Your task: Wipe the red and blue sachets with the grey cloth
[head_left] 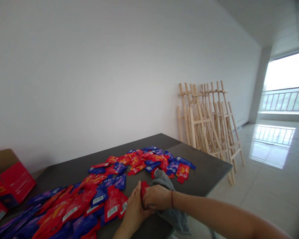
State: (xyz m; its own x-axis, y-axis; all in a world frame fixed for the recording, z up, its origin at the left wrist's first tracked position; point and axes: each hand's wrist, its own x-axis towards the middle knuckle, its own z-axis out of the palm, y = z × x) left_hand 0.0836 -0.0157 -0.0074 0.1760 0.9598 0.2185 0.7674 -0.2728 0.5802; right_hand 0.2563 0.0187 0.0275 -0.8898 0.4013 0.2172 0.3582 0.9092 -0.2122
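Both of my hands meet near the front edge of a dark table [209, 172]. My left hand [133, 207] and my right hand [155, 197] are closed together around a red packet [143, 187], of which only the top shows between the fingers. A grey cloth [169, 199] lies under and behind my right hand and hangs over the table's edge. Several red and blue packets [109, 192] are spread over the table to the left and further back.
An open red cardboard box [10, 182] stands at the far left of the table. Several wooden easels [209, 119] lean against the white wall to the right. Shiny tiled floor [271, 172] stretches toward a bright window with a railing.
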